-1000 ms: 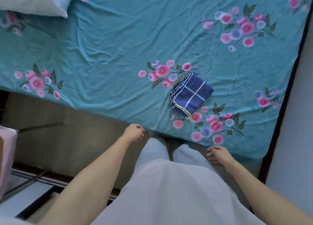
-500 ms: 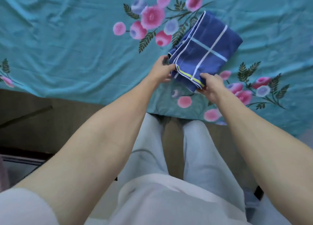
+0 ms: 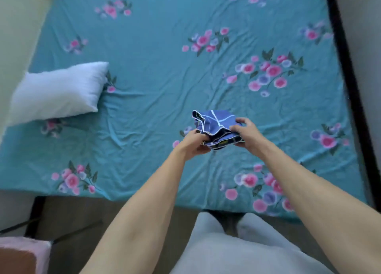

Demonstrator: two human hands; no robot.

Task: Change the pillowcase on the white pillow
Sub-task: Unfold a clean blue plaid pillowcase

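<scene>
The folded blue pillowcase (image 3: 215, 127), with white and yellow stripes, is lifted above the bed between both hands. My left hand (image 3: 193, 143) grips its near left edge. My right hand (image 3: 246, 132) grips its right side, thumb on top. The folds gape open along the near edge. The white pillow (image 3: 58, 91), bare of any cover, lies at the left end of the bed, well away from both hands.
The bed wears a teal sheet (image 3: 165, 71) with pink flower prints. A dark bed frame (image 3: 348, 84) runs along the right side next to a wall. Brown floor lies between me and the bed. A pink-topped object (image 3: 22, 253) stands at the lower left.
Both hands reached from my sides to the folded pillowcase on the sheet, took hold of it and lifted it. My view has risen and now takes in the whole bed and pillow.
</scene>
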